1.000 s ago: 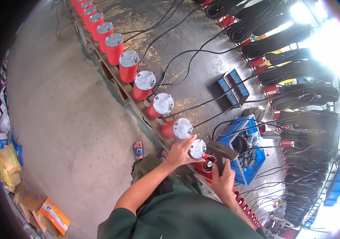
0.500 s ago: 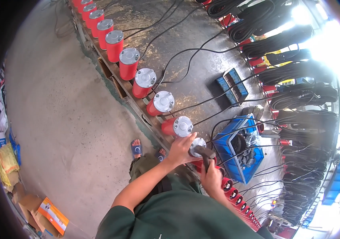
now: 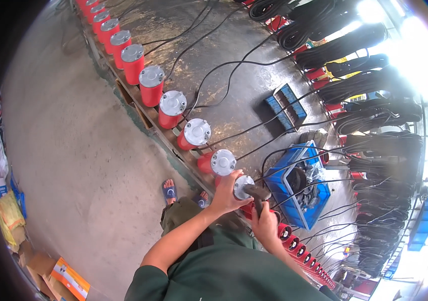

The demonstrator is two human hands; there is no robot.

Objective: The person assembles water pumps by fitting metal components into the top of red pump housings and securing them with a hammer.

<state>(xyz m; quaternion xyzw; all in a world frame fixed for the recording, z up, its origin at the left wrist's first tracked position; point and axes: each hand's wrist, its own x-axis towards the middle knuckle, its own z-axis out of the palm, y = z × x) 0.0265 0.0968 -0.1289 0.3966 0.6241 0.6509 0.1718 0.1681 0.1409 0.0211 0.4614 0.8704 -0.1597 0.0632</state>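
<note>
My left hand (image 3: 227,194) is closed around the top of a red cylinder, its thumb and fingers gripping the silver end cap (image 3: 242,186). In my right hand (image 3: 265,221) is a hammer (image 3: 258,192), gripped by its handle. The dark hammer head is right at the cap's right side; whether it touches cannot be made out. Just beyond my left hand stands another red cylinder (image 3: 207,163) with a silver cap, tilted in this view. More capped red cylinders (image 3: 169,118) follow in a row toward the far left. My left hand and the hammer hide much of the worked cylinder.
Red cylinders with open tops (image 3: 293,243) line the bench edge at lower right. A blue crate (image 3: 286,198) of dark parts and a smaller blue bin (image 3: 286,108) sit on the dark bench (image 3: 244,85). Black cables cross it toward hanging coils (image 3: 374,120). Cardboard boxes (image 3: 48,273) lie at lower left.
The whole view has shifted slightly, so the row of cylinders appears farther left. My left hand's thumb now shows along the cap's near side. The hammer head stays by the cap.
</note>
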